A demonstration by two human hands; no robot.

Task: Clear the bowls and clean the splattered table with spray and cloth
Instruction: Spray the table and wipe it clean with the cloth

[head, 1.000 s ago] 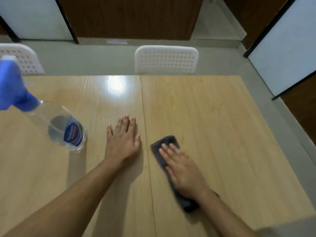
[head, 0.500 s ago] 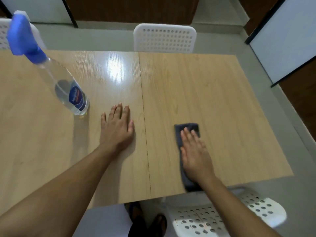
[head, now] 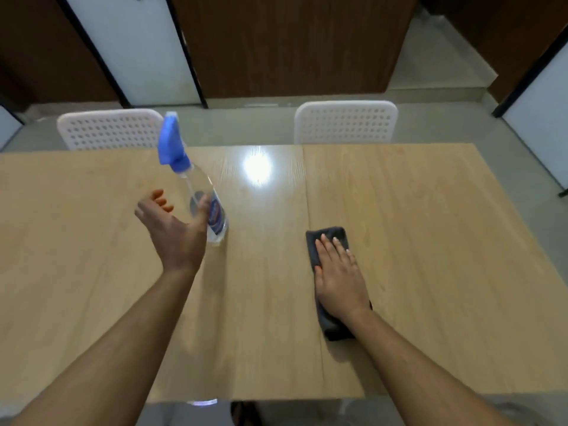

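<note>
A clear spray bottle (head: 203,192) with a blue trigger head stands upright on the wooden table (head: 430,210), left of the centre seam. My left hand (head: 172,229) is raised beside it, fingers spread, thumb against the bottle's side, not closed around it. A dark grey cloth (head: 330,238) lies flat right of the seam. My right hand (head: 339,278) presses flat on the cloth, fingers together and extended. No bowls are in view.
Two white perforated chairs stand at the table's far edge, one on the left (head: 110,129) and one on the right (head: 345,123). A ceiling light glares on the tabletop near the seam. The table's near edge runs along the bottom.
My left hand has lifted off the table and moved left and forward to the spray bottle. The right hand stays on the cloth. The camera has tilted up and back.
</note>
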